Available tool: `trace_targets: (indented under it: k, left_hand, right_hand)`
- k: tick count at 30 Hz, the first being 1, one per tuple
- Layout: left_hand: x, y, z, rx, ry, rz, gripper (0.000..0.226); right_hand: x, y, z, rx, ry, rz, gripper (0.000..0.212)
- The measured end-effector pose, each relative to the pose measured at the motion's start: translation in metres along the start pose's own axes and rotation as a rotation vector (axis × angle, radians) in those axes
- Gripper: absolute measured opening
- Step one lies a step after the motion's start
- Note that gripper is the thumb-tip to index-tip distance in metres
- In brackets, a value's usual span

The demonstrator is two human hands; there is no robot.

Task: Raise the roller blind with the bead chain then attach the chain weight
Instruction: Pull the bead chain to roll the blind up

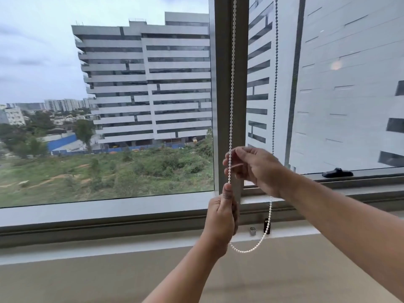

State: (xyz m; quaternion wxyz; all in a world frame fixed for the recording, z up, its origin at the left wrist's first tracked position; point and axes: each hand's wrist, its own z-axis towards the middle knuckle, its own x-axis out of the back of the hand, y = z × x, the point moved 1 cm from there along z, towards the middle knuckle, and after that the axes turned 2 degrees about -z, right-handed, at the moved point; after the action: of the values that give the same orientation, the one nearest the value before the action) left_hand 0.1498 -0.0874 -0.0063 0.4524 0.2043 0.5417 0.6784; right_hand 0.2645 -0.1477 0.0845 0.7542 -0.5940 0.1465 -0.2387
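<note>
White bead chain [232, 84] is gripped by left hand [222, 217] below, pinched by right hand [255, 169] above.

Bead chain [232, 84] — white, evenly beaded.
Window frame [225, 95]: mid grey.
Window handle [336, 172]: black.
Small cylinder [253, 231]: silver.
Ledge [131, 281]: beige, white-edged.
Building [153, 84] outside — white, banded with dark horizontal strips.
Shed [61, 142]: blue.
Ground [109, 176]: green, brown-patched.
</note>
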Motion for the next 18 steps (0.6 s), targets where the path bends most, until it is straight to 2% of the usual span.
trace_targets:
  k: [8, 18]
  left_hand:
    - [-0.002, 0.002, -0.001, -0.02, 0.009, 0.042, 0.058]
    - [0.008, 0.007, -0.001, 0.056, -0.111, 0.036, 0.056]
  right_hand:
    - [-0.032, -0.056, 0.013, 0.111, -0.167, 0.401, 0.05]
    - [-0.044, -0.051, 0.009, 0.222, -0.105, 0.519, 0.051]
